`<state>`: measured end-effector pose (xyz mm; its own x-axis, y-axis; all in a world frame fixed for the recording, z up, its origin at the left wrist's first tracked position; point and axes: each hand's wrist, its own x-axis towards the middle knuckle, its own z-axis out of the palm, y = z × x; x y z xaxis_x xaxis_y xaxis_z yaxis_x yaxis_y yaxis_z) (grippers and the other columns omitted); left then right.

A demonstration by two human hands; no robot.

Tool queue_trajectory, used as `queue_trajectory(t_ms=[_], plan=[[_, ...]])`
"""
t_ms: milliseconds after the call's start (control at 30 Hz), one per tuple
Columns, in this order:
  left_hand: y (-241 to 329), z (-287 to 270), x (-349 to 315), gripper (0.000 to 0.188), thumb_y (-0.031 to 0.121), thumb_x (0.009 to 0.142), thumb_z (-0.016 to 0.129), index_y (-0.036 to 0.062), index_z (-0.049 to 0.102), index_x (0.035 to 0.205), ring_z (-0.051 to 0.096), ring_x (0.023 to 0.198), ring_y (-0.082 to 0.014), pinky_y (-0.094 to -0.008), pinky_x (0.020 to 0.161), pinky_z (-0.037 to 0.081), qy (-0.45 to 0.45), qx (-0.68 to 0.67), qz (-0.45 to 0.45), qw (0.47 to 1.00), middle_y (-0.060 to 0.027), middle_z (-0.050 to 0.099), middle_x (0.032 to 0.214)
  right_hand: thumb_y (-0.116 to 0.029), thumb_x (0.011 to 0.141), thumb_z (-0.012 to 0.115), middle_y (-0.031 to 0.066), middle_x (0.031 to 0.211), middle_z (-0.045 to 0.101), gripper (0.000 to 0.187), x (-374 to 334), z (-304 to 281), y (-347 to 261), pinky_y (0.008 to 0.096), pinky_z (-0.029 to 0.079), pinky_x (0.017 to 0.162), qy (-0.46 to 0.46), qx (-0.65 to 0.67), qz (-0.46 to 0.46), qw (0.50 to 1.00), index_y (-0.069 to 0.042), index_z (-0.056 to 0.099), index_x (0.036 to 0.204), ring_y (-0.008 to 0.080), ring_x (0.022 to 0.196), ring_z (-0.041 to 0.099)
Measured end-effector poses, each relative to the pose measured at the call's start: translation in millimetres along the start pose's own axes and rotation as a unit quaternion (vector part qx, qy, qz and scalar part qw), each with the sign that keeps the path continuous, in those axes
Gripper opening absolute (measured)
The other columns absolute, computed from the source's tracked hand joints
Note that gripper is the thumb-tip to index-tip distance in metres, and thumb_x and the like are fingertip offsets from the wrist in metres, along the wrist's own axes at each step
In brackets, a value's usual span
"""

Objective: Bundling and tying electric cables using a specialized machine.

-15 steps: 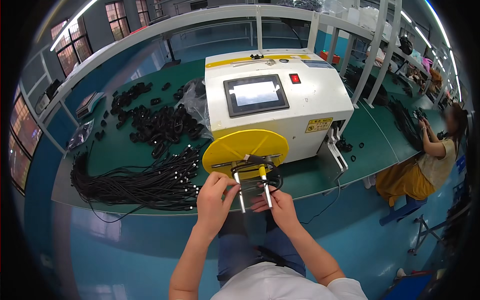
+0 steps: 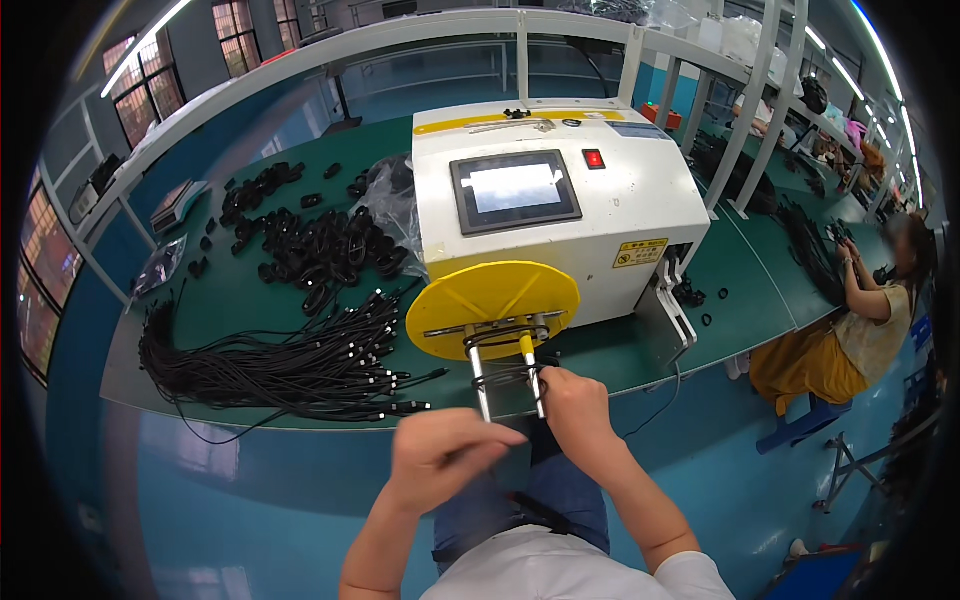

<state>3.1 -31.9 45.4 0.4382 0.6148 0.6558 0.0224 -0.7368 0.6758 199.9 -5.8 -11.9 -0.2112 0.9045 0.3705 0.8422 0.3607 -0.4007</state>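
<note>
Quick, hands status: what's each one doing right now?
Left hand: closed loosely, blurred; whether it holds cable cannot be told.
Right hand: closed on the black cable wound around the two metal pegs.

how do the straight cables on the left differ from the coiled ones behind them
The straight cables lie stretched out in a long loose bundle near the table's front edge, their pale connector tips fanned toward the yellow disc. The coiled cables are wound into small tight loops, heaped farther back beside the white machine, and show no pale tips. The stretched bundle spreads wider and flatter than the heap of loops. Both are black and rest on the green table.
</note>
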Motion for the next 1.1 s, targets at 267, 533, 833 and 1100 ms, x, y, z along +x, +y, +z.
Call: queue_trajectory(t_ms=[267, 533, 833, 1100], plan=[[-36, 19, -51, 0.015, 0.006, 0.094, 0.051, -0.0026, 0.064, 0.093, 0.05, 0.055, -0.0072, -0.0181, 0.043, 0.034, 0.337, -0.231, -0.334, 0.849, -0.0046, 0.058, 0.075, 0.003, 0.078, 0.064, 0.0116, 0.079, 0.063, 0.011, 16, -13, 9, 0.0279, 0.052, 0.06, 0.047, 0.443, 0.076, 0.892, 0.004, 0.063, 0.089, 0.0208, 0.067, 0.065], [-31, 22, -36, 0.01, 0.005, 0.089, 0.057, -0.0011, 0.064, 0.092, 0.051, 0.057, -0.0079, -0.0208, 0.045, 0.037, 0.276, -0.22, -0.315, 0.881, -0.0036, 0.058, 0.073, 0.007, 0.079, 0.063, 0.0086, 0.078, 0.063, 0.009, 22, -5, 26, 0.0246, 0.053, 0.061, 0.088, 0.254, -0.094, 0.959, 0.005, 0.064, 0.088, 0.0148, 0.067, 0.065], [8, 28, -55, 0.018, 0.014, 0.078, 0.07, 0.0077, 0.068, 0.095, 0.064, 0.071, -0.0208, -0.0319, 0.06, 0.049, -0.427, 0.144, -0.244, 0.859, -0.0071, 0.065, 0.081, -0.002, 0.088, 0.055, 0.0133, 0.094, 0.065, 0.019, 23, 19, 43, 0.0298, 0.054, 0.071, -0.007, 0.634, 0.208, 0.745, 0.006, 0.059, 0.106, 0.0196, 0.081, 0.065], [-2, -43, -73, 0.026, 0.017, 0.09, 0.058, 0.002, 0.063, 0.111, 0.064, 0.087, -0.0138, -0.0273, 0.072, 0.05, -0.176, -0.04, -0.421, 0.889, -0.0064, 0.067, 0.091, -0.005, 0.089, 0.056, 0.0127, 0.096, 0.065, 0.023, 31, 30, 33, 0.0297, 0.054, 0.072, -0.007, 0.713, 0.268, 0.648, 0.004, 0.057, 0.11, 0.0185, 0.084, 0.065]])
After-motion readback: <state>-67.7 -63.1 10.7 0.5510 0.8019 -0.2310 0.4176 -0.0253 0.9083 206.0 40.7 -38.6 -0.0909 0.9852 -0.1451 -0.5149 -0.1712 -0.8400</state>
